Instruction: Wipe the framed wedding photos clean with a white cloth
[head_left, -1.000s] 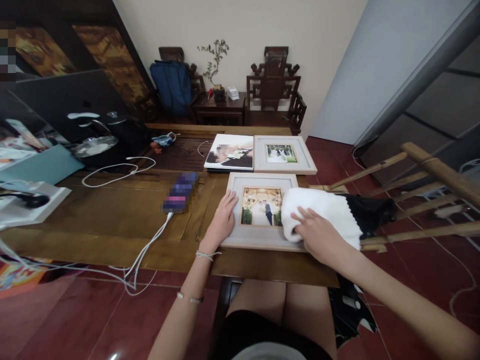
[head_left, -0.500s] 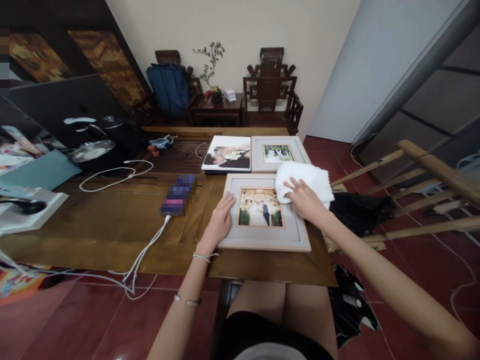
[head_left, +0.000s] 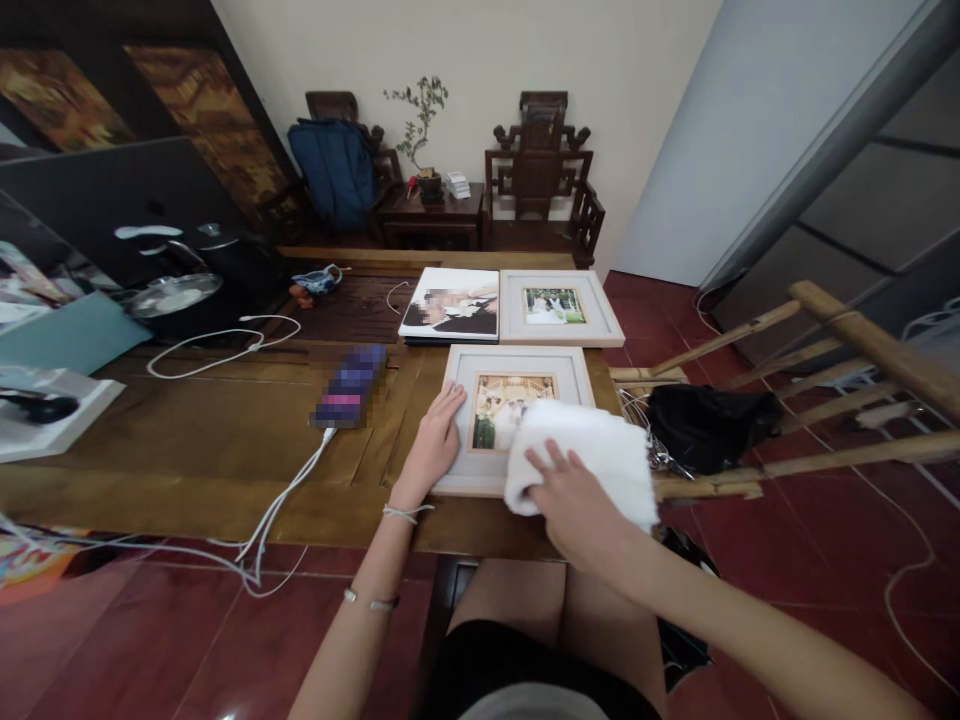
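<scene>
Your near pale-wood picture frame [head_left: 487, 455], grey-matted and lying flat on the brown wooden table [head_left: 225, 430], is the landmark. Your thick white fluffy cloth [head_left: 619, 455] covers its near right part and runs past its right edge. Your right hand [head_left: 574, 500] lies on that cloth, its fingers spread across the top; whether the thumb pinches the fold you cannot tell. Your left hand [head_left: 435, 440] rests at the frame's left rim, open, fingers reaching onto the border, so the right is nearer the cloth. The frame's long side seems to run left to right, though the slant leaves that unsure.

Count two hands, one cloth and two frames: the second pale-wood frame [head_left: 559, 305] lies just beyond the first. One black-and-white photo-faced panel [head_left: 454, 303] lies beyond too, farther left; one purple-screened phone [head_left: 351, 385] lies to its left.
</scene>
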